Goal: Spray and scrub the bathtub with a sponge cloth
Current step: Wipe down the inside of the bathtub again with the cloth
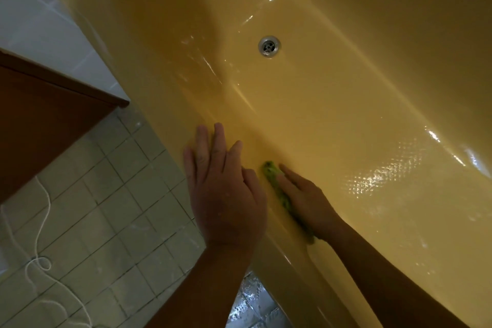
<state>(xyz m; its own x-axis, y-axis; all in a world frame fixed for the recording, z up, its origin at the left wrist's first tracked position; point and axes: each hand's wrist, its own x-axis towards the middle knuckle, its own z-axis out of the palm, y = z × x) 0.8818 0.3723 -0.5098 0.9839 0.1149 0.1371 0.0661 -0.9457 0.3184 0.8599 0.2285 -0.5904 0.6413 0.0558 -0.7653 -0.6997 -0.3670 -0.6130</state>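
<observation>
- hidden: most of the sponge cloth (274, 176) lies under the right hand (306, 200); only a thin green strip shows along the hand's left edge, from the fingertips back to the wrist.
- hidden: the right thumb and palm cannot be seen, so any grip on the underside of the cloth cannot be confirmed.
- cut off: both forearms leave the picture at the bottom edge; the bathtub (372, 34) runs past the top and right edges.
- hard to make out: the scene is dim, and the tub's upper left part is in shadow; wet sheen and a dotted texture show on the tub floor at right.
- right hand: visible fingers straight and laid flat, pressing the cloth against the near inner wall of the tub, just below the rim.
- left hand (223, 189): spread wide, palm down, fingers straight, resting on the tub rim and holding nothing; it sits just beside the cloth.
- count: two hands, one sponge cloth, one yellow bathtub, one round metal drain (269, 46) well apart from the hands.
- count, outside the tub: one tiled floor (119, 194), one white cord (49, 204) lying looped on it, one brown wooden panel (40, 120) at left, and pale wall tiles (26, 8) above it.
</observation>
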